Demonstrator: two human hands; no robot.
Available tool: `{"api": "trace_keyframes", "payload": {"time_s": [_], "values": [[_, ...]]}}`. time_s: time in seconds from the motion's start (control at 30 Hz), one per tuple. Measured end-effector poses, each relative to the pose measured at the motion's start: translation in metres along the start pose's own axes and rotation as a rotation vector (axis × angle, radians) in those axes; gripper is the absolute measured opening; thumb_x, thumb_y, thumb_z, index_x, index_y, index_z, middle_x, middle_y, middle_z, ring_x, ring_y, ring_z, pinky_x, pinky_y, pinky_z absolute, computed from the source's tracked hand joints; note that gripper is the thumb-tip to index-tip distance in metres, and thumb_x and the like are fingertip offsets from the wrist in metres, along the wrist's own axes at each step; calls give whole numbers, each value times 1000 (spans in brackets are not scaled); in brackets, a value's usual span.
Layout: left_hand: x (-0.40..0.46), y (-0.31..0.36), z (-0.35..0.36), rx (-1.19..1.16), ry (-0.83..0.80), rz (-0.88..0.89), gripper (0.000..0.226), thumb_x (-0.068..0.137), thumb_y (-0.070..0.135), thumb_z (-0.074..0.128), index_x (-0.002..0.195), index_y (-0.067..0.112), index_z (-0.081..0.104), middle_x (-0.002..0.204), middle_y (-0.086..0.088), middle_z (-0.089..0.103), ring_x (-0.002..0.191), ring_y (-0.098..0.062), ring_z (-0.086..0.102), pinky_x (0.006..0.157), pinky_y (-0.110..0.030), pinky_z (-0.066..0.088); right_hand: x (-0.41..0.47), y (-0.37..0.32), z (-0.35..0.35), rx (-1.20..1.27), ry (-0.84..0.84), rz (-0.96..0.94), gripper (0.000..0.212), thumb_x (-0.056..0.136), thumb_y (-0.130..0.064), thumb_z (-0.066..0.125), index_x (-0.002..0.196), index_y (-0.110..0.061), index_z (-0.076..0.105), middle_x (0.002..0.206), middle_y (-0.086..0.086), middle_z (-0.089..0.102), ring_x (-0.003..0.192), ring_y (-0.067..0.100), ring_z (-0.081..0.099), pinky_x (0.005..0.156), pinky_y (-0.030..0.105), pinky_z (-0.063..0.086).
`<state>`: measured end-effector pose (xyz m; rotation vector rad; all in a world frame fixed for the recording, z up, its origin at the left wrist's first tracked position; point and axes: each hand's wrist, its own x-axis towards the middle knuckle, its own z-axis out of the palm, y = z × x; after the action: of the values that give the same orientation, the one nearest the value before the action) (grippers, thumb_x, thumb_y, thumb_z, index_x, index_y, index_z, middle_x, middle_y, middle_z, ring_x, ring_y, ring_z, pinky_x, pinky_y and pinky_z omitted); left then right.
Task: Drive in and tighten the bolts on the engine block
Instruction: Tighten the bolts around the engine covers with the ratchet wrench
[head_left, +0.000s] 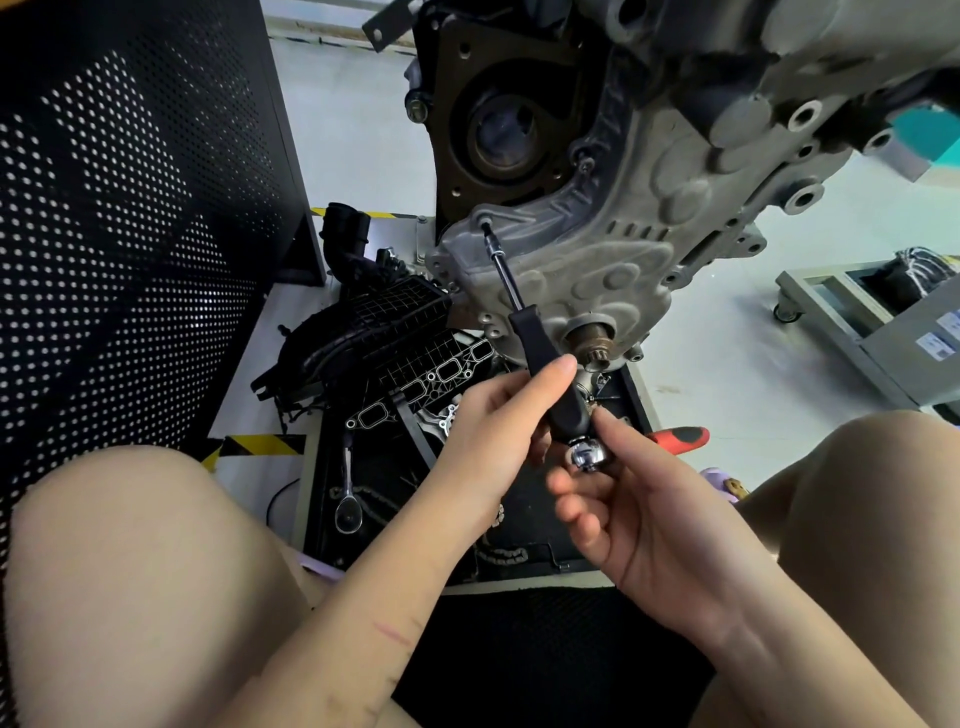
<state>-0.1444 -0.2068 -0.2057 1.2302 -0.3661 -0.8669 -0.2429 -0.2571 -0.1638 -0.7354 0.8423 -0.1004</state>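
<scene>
I see dull grey cast-metal engine block (613, 249) w/ dark brown-black round seal plate (498, 130). Driver tool w/ black handle (545, 364), chrome end cap (586, 454). Black perforated metal panel (130, 208), white dot pattern. Black ribbed plastic manifold (384, 332). Yellow/black hazard stripe tape (254, 447). Red tool handle (683, 437). Chrome ratchet (348, 499) on black tray (322, 467). Pale grey-white floor (353, 130).

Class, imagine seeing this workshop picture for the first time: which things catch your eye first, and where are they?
The grey engine block fills the upper middle and right. In the centre, the left hand and right hand grip a black-handled driver, whose tip sits on a bolt at the block's left edge. Below the block, a ratchet lies in a dark tray, left of the hands.
</scene>
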Motion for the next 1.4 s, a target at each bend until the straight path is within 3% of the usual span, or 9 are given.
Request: {"api": "trace_keyframes", "payload": {"time_s": [0.1, 0.2, 0.43, 0.67, 0.77, 0.9, 1.1, 1.23, 1.4], "values": [[0, 0, 1, 8, 20, -1, 35, 82, 31, 61, 49, 20, 62, 50, 8, 56, 47, -5, 48, 47, -14, 38, -1, 2, 2, -70, 22, -73, 38, 65, -36, 57, 47, -4, 68, 50, 12, 61, 35, 12, 56, 33, 14, 43], [-1, -1, 1, 38, 50, 21, 32, 80, 33, 63, 51, 20, 58, 46, 7, 47, 42, -5, 42, 44, -15, 35, 0, 7, 1, -205, 70, -246, 34, 68, -33, 58, 64, 0, 62, 52, 16, 61, 38, 17, 57, 35, 18, 44], [-1, -3, -1, 150, 73, 87, 42, 78, 41, 65, 41, 24, 54, 40, 12, 40, 40, -4, 38, 42, -15, 31, 0, 11, -2, -669, 163, -586, 25, 78, -32, 59, 71, -8, 56, 52, 2, 61, 43, 20, 60, 42, 27, 51], [0, 1, -2, 14, -79, -36, 31, 74, 45, 61, 63, 18, 71, 60, 3, 63, 54, -10, 54, 51, -19, 41, 0, 4, -3, -257, 40, -287, 33, 72, -33, 57, 65, -2, 65, 52, 13, 61, 37, 16, 57, 35, 18, 44], [0, 2, -2, -66, -126, -30, 29, 63, 45, 64, 57, 17, 66, 53, 5, 58, 43, -5, 48, 42, -14, 38, 0, -2, -3, -102, -12, -117, 38, 65, -39, 55, 47, -9, 70, 49, 8, 61, 33, 10, 54, 32, 13, 40], [0, 2, -2, -66, -127, -30, 27, 60, 43, 59, 48, 20, 66, 48, 7, 58, 39, -1, 47, 40, -12, 36, 1, -2, -5, -70, -30, -62, 39, 64, -38, 56, 46, -7, 69, 48, 8, 60, 33, 9, 54, 31, 13, 40], [2, -3, -1, -36, -50, -3, 29, 58, 43, 62, 59, 14, 59, 44, 11, 49, 39, -4, 41, 42, -15, 34, -3, 3, -2, -289, 51, -321, 31, 72, -32, 58, 59, -5, 63, 51, 14, 60, 37, 17, 56, 34, 20, 44], [3, -6, -2, 29, -8, 22, 28, 64, 39, 75, 58, 17, 59, 47, 5, 44, 41, -8, 40, 44, -20, 33, -3, 5, -3, -540, 117, -536, 21, 84, -24, 58, 72, -7, 58, 51, 6, 61, 40, 18, 57, 37, 22, 46], [2, -9, -3, 104, 46, 63, 32, 69, 43, 62, 63, 12, 61, 52, -2, 46, 48, -12, 42, 48, -22, 34, 0, 8, -5, -824, 173, -722, 9, 83, -27, 59, 79, -19, 57, 55, -8, 63, 43, 17, 59, 41, 23, 49]]}}
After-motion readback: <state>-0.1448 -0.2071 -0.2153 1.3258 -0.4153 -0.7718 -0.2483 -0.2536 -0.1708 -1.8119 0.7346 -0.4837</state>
